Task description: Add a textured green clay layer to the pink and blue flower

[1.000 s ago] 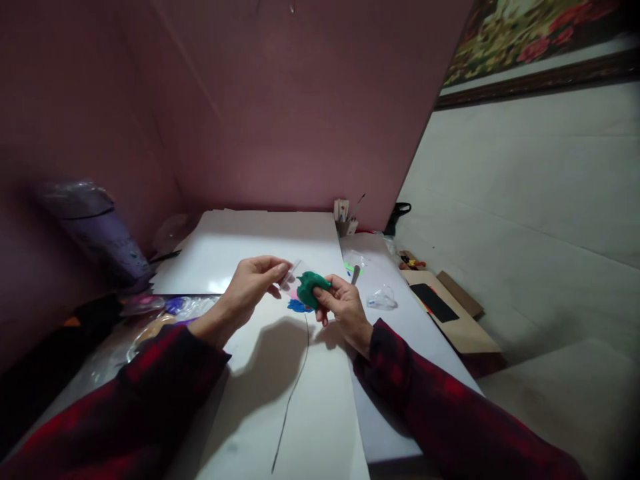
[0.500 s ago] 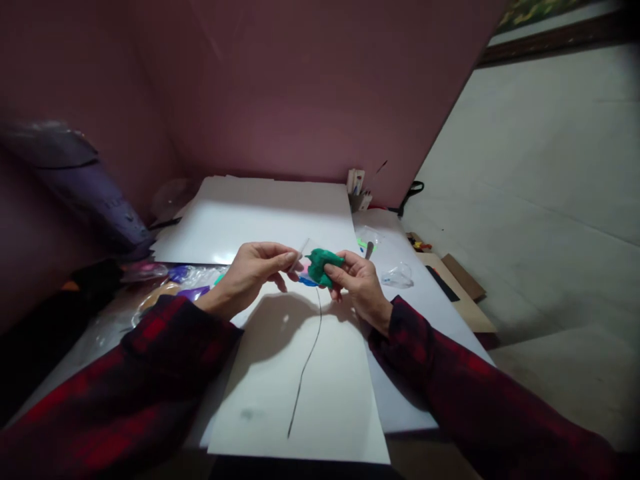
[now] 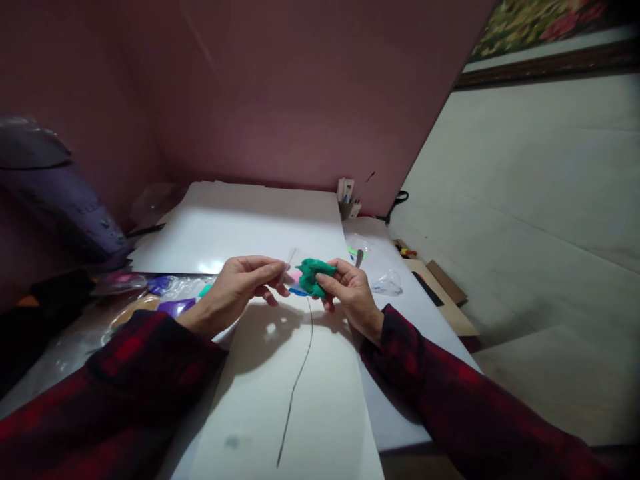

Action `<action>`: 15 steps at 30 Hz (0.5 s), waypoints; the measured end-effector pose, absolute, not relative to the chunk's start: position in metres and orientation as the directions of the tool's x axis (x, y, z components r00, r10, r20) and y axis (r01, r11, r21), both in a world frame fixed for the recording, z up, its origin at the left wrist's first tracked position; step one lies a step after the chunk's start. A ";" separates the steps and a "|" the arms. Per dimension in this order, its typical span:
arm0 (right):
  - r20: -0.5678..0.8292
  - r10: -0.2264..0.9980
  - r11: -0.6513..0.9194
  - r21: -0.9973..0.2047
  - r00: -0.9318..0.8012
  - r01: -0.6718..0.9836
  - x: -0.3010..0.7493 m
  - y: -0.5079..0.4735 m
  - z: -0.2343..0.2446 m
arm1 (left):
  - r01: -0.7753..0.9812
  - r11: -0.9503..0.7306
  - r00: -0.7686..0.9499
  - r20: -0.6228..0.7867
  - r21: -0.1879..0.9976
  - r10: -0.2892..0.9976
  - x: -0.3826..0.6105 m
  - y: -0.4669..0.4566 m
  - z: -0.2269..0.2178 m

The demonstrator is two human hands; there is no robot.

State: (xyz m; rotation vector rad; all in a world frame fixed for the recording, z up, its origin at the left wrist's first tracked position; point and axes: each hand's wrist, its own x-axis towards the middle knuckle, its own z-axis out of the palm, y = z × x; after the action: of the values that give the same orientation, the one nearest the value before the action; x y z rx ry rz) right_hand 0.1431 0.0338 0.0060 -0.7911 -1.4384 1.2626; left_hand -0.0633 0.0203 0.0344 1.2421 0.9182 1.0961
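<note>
A lump of green modelling clay [image 3: 309, 272] sits in my right hand [image 3: 354, 292], pinched between thumb and fingers. Its surface looks soft and uneven, with a small point sticking out on the left. My left hand [image 3: 240, 287] pinches a thin clear plastic piece [image 3: 294, 256], perhaps a small bag, close beside the clay. Both hands are above a white paper sheet [image 3: 245, 400] that carries a curved dark line [image 3: 299, 373]. Behind the clay, a blue piece [image 3: 299, 292] and some pink show in part.
Several clear packets of coloured material [image 3: 175, 307] lie at the left. A stack of white sheets [image 3: 260, 220] stretches along the back. A crumpled clear bag [image 3: 387, 283] and a dark-handled tool [image 3: 359, 257] lie at right. A purple wrapped package [image 3: 75, 207] leans far left.
The view has shifted, so the table sits lower and further left. The plastic and the clay are slightly further apart. Each hand keeps its hold.
</note>
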 end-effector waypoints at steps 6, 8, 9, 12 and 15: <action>0.247 0.925 0.212 -0.966 -0.290 -0.147 0.144 0.034 0.005 | -0.121 0.038 0.273 -0.004 0.992 0.962 -0.061 0.019 0.033; 0.251 0.923 0.215 -0.965 -0.291 -0.149 0.144 0.034 0.005 | -0.135 0.073 0.268 -0.035 0.988 0.963 -0.061 0.018 0.034; 0.254 0.922 0.218 -0.964 -0.291 -0.151 0.143 0.034 0.005 | -0.148 0.089 0.271 -0.046 0.985 0.962 -0.061 0.018 0.035; 0.258 0.921 0.220 -0.963 -0.293 -0.158 0.143 0.035 0.005 | -0.210 0.124 0.310 -0.055 0.970 0.949 -0.062 0.018 0.034; 0.253 0.920 0.211 -0.964 -0.300 -0.164 0.144 0.035 0.005 | -0.239 0.148 0.349 -0.057 0.960 0.935 -0.062 0.018 0.032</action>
State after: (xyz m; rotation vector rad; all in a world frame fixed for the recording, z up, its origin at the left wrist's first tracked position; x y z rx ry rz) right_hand 0.1435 0.0349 0.0054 -0.7662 -1.4424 1.3115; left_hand -0.0624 0.0180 0.0321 1.0867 0.8174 0.9961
